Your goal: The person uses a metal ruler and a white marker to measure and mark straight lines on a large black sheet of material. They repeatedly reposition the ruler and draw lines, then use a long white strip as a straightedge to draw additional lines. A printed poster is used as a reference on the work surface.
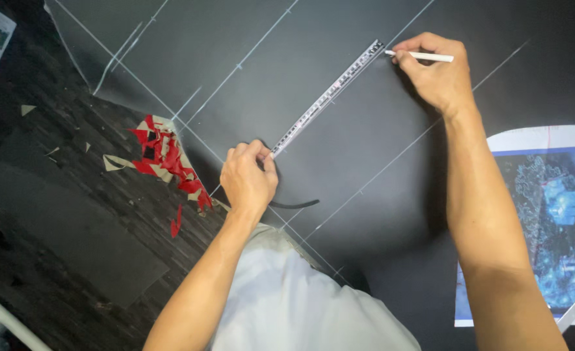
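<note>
Running diagonally, the ruler (pixel 326 97) gets pinned at its near end by the left hand (pixel 248 179), while the right hand (pixel 437 75) pinches a white pencil (pixel 420 56) at the far tip.

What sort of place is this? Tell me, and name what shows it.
Probably a craft or pattern-making workspace on a floor: a large dark sheet ruled with chalk lines, a measuring tape stretched across it, and red offcuts beside it.

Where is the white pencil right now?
In the head view, the white pencil is at upper right, in the right hand, its tip at the ruler's far end.
</note>
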